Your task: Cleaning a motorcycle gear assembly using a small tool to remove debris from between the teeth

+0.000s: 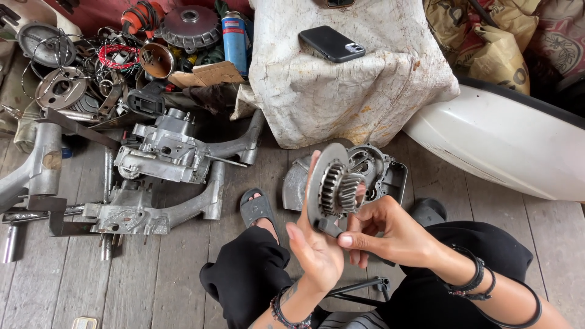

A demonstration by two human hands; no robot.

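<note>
My left hand (314,244) holds up a round grey metal disc with toothed gears (332,186) in its middle, fingers along the disc's rim. My right hand (381,234) comes in from the right and pinches the gear cluster and the small dark piece at the disc's lower edge. Both wrists wear dark bead bracelets. Behind the disc, on the wooden floor, lies a grey engine cover (381,173). My knees in black trousers sit below, and a foot in a dark sandal (259,207) rests left of the hands.
A stripped engine case with arms (164,158) lies at left, amid loose parts, wires and a blue can (234,39). A black phone (331,43) rests on a white cloth-covered block (341,91). A white curved body panel (506,146) is at right.
</note>
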